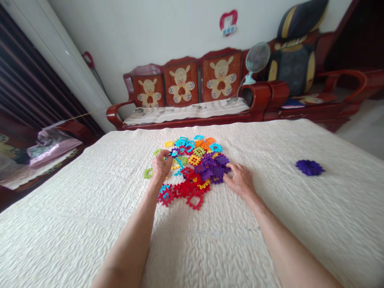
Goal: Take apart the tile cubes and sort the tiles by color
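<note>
Left hand (161, 165) fingers curled, pinching purple tile (174, 152) at pile (192, 168) edge. Right hand (240, 180) half-open, fingertips touching purple tiles; grip unclear, fingertips partly hidden.

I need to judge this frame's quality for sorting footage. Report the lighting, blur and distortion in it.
Head view: soft, even daylight, no glare and only faint shadows on the white quilt. Wide-angle lens bends the quilt's edges and the wooden bench. The mixed plastic tiles, left hand and right hand look slightly soft; the purple pile is blurrier.
</note>
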